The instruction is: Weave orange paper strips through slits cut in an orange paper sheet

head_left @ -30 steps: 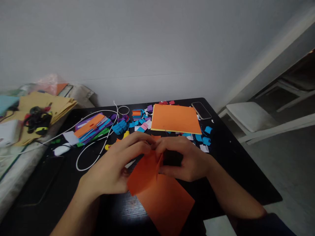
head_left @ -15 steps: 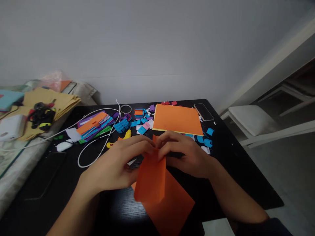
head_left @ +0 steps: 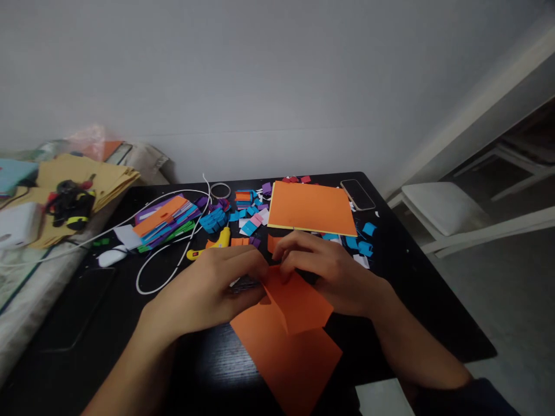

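Note:
My left hand (head_left: 208,289) pinches the upper left edge of a folded orange paper (head_left: 299,300). My right hand (head_left: 332,268) has its fingers on the top of the same paper, fingertips close to those of the left. The folded paper slants down to the right. Beneath it a flat orange sheet (head_left: 295,370) lies on the black table (head_left: 208,370). Just beyond my hands are a yellow glue gun or cutter-like tool (head_left: 223,238) and small orange pieces (head_left: 240,241).
An orange sheet stack (head_left: 312,208) lies at the back, with a phone (head_left: 358,195) to its right. Blue folded pieces (head_left: 214,221), a coloured paper pile (head_left: 167,219), a white cable (head_left: 145,266) and a white mouse (head_left: 113,256) lie left. A white stool (head_left: 446,208) stands right.
The folded orange paper has swung to the right and tilted, showing more of the flat sheet below. My hands have stayed almost in place, and more of the yellow tool shows.

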Demonstrator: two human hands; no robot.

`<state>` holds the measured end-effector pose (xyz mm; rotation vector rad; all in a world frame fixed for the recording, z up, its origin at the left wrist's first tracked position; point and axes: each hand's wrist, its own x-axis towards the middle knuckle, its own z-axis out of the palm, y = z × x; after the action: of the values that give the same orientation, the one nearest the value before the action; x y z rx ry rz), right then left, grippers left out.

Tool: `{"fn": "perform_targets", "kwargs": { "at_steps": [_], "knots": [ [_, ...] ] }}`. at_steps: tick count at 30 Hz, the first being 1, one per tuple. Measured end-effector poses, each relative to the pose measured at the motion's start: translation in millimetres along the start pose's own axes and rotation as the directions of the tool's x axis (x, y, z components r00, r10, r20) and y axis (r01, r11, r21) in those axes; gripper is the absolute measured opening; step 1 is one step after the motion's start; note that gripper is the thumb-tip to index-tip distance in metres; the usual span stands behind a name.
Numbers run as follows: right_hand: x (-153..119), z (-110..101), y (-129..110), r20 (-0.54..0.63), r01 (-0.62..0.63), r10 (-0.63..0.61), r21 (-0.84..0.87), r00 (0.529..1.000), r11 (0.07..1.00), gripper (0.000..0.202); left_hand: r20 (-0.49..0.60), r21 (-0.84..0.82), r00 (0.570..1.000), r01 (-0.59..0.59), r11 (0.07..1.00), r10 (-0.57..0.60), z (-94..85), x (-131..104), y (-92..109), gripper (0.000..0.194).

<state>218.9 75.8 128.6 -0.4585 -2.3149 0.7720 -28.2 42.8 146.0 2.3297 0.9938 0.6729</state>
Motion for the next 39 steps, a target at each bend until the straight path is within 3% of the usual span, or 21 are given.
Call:
{"fn": "perform_targets", "kwargs": {
  "at_steps": [12,21,29,39],
  "knots": [
    [-4.6,-1.2,3.3,-0.006,0.012,-0.013,-0.080,1.000,0.997,0.027,0.018,0.038,0.999,-0.038,0.999,0.037,3.3,-2.0,-1.8,0.023],
    [-1.6,-10.4,-3.7,-0.001,0.023,-0.023,-0.006,1.000,1.000,0.007,0.042,0.013,0.999,-0.017,1.000,0.017,1.2,-2.6,-1.8,0.023],
    [-4.5,-11.5,-0.6,0.009,0.034,-0.035,0.022,0.999,0.999,0.007,0.045,0.016,0.997,-0.064,0.998,0.063,3.5,-1.5,-1.8,0.028],
    [-2.4,-7.9,-3.3,-0.029,-0.025,0.023,-0.042,0.999,0.999,0.013,-0.062,0.067,0.991,-0.114,0.991,0.118,2.8,0.0,0.0,0.019]
  ]
}}
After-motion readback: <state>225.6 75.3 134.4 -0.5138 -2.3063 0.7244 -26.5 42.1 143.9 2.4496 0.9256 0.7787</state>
